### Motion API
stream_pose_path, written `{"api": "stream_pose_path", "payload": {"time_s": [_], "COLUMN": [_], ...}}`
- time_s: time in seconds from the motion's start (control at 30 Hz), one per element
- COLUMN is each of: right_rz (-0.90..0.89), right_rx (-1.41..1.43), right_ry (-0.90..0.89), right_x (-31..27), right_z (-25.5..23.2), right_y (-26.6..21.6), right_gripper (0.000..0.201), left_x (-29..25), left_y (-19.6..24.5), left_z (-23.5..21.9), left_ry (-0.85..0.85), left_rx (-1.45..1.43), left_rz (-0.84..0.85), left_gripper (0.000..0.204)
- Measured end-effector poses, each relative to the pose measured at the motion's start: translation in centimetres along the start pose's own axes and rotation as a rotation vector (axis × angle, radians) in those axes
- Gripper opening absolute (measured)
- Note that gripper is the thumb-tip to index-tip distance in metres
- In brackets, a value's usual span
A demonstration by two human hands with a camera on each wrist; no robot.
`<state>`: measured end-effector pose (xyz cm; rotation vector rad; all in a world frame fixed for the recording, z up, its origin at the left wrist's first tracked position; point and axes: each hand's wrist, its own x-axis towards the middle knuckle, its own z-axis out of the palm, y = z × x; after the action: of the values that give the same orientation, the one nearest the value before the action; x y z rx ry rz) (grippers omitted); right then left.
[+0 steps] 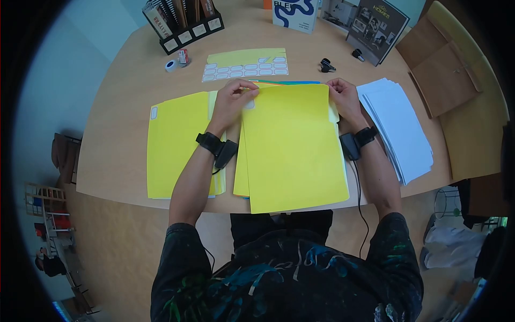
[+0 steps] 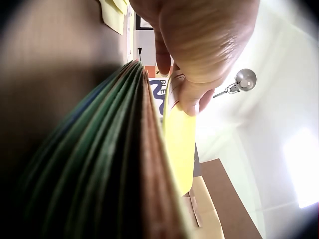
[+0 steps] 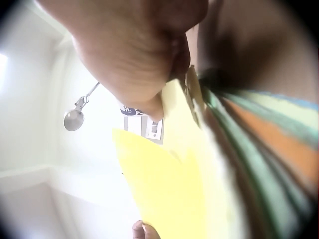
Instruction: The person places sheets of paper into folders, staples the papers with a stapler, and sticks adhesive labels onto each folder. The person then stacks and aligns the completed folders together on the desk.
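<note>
A yellow file folder (image 1: pixel 295 145) lies on top of a stack in front of me. Its top left corner is pinched between the thumb and fingers of my left hand (image 1: pixel 233 102). My right hand (image 1: pixel 344 97) grips the stack's top right corner, its thumb (image 3: pixel 155 110) against a cream edge. Beneath the yellow sheet, the left wrist view shows the edges of several green and orange-brown folders (image 2: pixel 99 139). Close under the left fingertips is a small white label (image 1: pixel 249 104). Another yellow folder pile (image 1: pixel 177 145), with a label (image 1: pixel 154 112) at its corner, lies to the left.
White paper (image 1: pixel 397 129) is stacked at right. Behind the hands lie a label sheet (image 1: pixel 245 71), a white roll (image 1: pixel 171 65) and small black items (image 1: pixel 326 65). A file rack (image 1: pixel 185 35), standing books (image 1: pixel 378 29) and a brown folder (image 1: pixel 445 75) line the table's far side.
</note>
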<state>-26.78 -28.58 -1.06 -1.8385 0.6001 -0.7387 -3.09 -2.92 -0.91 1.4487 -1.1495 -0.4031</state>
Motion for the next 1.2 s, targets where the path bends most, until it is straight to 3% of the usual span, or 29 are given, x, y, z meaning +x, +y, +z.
{"api": "stream_pose_path", "payload": {"time_s": [0.3, 0.37, 0.4, 0.47, 0.5, 0.57, 0.6, 0.67, 0.7, 0.8, 0.87, 0.93, 0.97, 1.03, 1.07, 1.1, 1.2], "right_rz": [0.052, -0.156, -0.158, -0.1, -0.104, -0.005, -0.015, 0.199, 0.193, 0.398, 0.381, 0.362, 0.3, 0.236, 0.176, 0.114, 0.055], "right_rx": [-0.1, -0.266, -0.27, -0.494, -0.501, -1.006, -1.013, -1.16, -1.164, -1.22, -1.262, -1.3, -1.297, -1.292, -1.288, -1.28, -1.244], "right_ry": [-0.041, 0.066, 0.067, 0.239, 0.236, 0.296, 0.291, 0.211, 0.21, 0.101, 0.113, 0.125, 0.098, 0.071, 0.187, 0.303, 0.332], "right_x": [0.0, -0.1, 0.0, -0.7, -0.8, -1.0, -1.3, -2.0, -2.0, -1.5, -1.1, -1.0, -1.4, -1.8, -1.8, -1.8, -2.6], "right_z": [-0.6, -1.8, -2.9, -5.0, -6.2, -8.9, -9.7, -10.3, -10.6, -11.0, -11.4, -11.3, -11.2, -10.9, -10.8, -10.7, -9.6], "right_y": [-1.3, -2.1, -2.7, -5.1, -5.0, -4.8, -4.4, -3.7, -3.4, -3.2, -2.4, -2.1, -2.5, -3.0, -3.1, -3.3, -6.6], "right_gripper": [0.024, 0.031, 0.031, 0.041, 0.041, 0.05, 0.05, 0.055, 0.055, 0.049, 0.042, 0.036, 0.03, 0.026, 0.023, 0.02, 0.018], "left_x": [0.2, 0.2, 0.2, 0.2, 0.3, 0.3, 0.3, 0.4, 0.5, 0.5, 0.5, 0.8, 0.9, 2.9, -3.8, -2.9, -4.4], "left_y": [0.1, -0.3, -0.6, -1.3, -1.7, -1.6, -1.3, -1.4, -1.7, -0.9, -1.3, -3.9, -4.4, -5.4, -4.6, -4.8, -3.8], "left_z": [0.6, 0.5, 0.4, 0.2, 0.0, 0.0, -0.1, -0.2, -0.4, -0.6, -1.0, -1.8, -2.6, -4.5, -7.0, -6.5, -5.5], "left_ry": [-0.058, -0.051, -0.036, -0.018, 0.003, 0.034, 0.06, 0.091, 0.106, 0.143, 0.168, -0.188, -0.112, -0.102, -0.094, -0.085, -0.055], "left_rx": [0.015, 0.049, -0.048, -0.151, -0.224, -0.304, -0.341, -0.381, -0.498, -0.743, -0.867, -1.326, -1.418, -1.37, -1.325, -1.28, -1.146], "left_rz": [-0.006, 0.01, -0.029, -0.067, -0.087, -0.104, -0.128, -0.149, -0.148, -0.164, -0.183, 0.156, 0.01, -0.006, -0.023, -0.037, -0.079], "left_gripper": [0.022, 0.022, 0.021, 0.021, 0.02, 0.02, 0.019, 0.019, 0.018, 0.018, 0.019, 0.017, 0.023, 0.023, 0.023, 0.023, 0.023]}}
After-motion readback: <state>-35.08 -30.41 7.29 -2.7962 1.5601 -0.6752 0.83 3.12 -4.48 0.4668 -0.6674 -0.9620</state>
